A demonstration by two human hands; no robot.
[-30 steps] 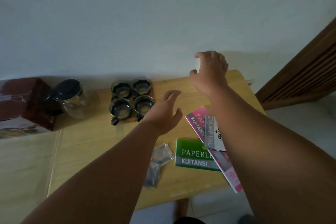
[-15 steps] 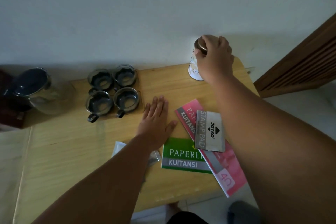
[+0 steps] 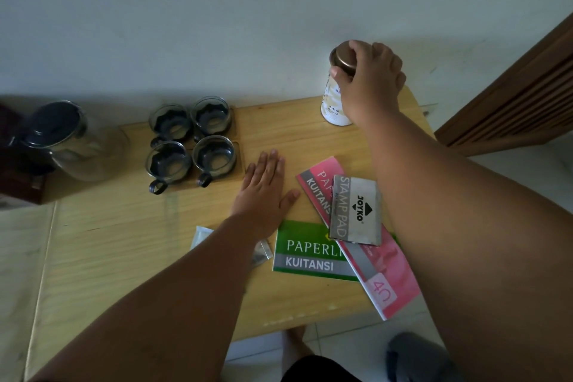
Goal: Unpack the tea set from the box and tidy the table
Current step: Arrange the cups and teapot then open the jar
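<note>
**Desk:** On the right?

**Photographer:** Right grip [image 3: 372, 80] curled from above over the brown lid [image 3: 339, 57] of a white canister [image 3: 330, 102], fingers wrapped round the top. Stands upright at the far right corner of the counter [image 3: 124, 242], close to the wall.

**Desk:** And the left?

**Photographer:** Left grip [image 3: 263, 189] flat, palm down on bare wood, fingers straight, holding nothing. Lies between the cups and the receipt books.

**Desk:** The tea set?

**Photographer:** Out on the counter: four glass cups [image 3: 214, 155] in a square toward the back, a glass teapot [image 3: 62, 139] with a dark lid further left, next to a dark red box [image 3: 18, 183] at the frame edge.

**Desk:** Clutter?

**Photographer:** Green receipt book [image 3: 310, 251] and pink receipt book [image 3: 387, 273] overlapping near the front edge, a grey stamp pad box [image 3: 355, 211] on top of the pink. Small sachet [image 3: 201, 236] partly hidden under the left forearm.
</note>
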